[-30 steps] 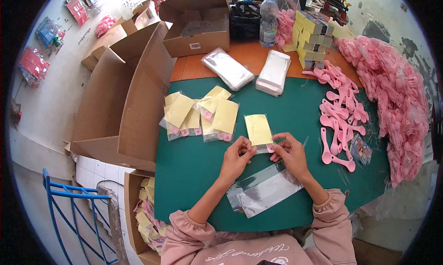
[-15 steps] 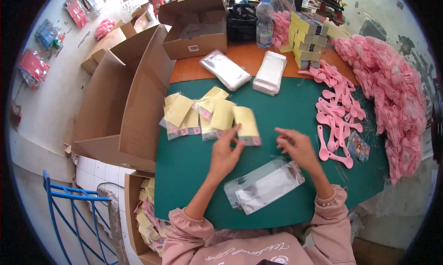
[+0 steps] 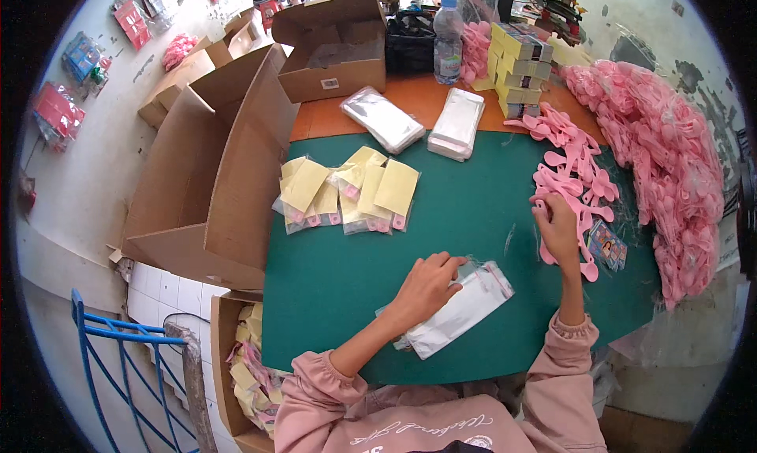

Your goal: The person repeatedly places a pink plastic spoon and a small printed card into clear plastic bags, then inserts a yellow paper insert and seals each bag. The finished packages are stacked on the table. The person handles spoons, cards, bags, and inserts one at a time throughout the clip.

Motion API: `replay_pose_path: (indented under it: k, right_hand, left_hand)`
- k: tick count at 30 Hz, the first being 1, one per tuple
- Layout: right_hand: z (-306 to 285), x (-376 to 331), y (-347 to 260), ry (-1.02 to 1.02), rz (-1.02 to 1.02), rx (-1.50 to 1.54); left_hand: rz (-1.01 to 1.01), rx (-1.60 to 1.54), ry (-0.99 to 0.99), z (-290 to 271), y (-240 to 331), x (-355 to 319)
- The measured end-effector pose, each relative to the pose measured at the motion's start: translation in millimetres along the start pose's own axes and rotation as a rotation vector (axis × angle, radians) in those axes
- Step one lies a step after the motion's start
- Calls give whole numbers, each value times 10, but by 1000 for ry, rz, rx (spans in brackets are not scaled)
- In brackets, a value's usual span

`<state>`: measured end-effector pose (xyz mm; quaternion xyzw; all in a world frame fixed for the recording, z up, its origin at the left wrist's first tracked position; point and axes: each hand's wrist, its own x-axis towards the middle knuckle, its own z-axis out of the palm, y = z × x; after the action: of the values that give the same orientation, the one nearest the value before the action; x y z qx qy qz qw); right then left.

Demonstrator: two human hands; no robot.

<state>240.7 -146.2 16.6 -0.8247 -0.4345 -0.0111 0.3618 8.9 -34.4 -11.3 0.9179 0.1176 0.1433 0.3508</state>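
Note:
My left hand [image 3: 427,283] rests with its fingers on a stack of clear plastic sleeves [image 3: 465,311] lying on the green mat [image 3: 473,208]. My right hand [image 3: 558,226] reaches out to the right and touches the loose pink plastic pieces [image 3: 579,173] spread on the mat; whether it grips one I cannot tell. A pile of filled sleeves with yellow cards [image 3: 347,191] lies on the mat's left side, away from both hands.
Large open cardboard boxes [image 3: 229,161] stand left of the mat. At the back are two packs of clear sleeves [image 3: 457,122], a water bottle [image 3: 447,29] and stacked yellow boxes [image 3: 519,59]. A big heap of pink pieces [image 3: 670,153] fills the right.
The filled sleeve with the yellow card went from my hands onto the pile at the left. My left hand came back to the clear sleeves; my right hand moved out to the pink pieces.

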Motion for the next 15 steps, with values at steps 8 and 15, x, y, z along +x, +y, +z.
replay_pose_path:
  k: [8,15]
  right_hand:
    - [63,-108,-435,-129,142,702]
    - [227,-180,-410,-72,60,338]
  left_hand:
    - [-90,-176,138,22,-53,30]
    - [-30,-145,213,-20,-148,35]
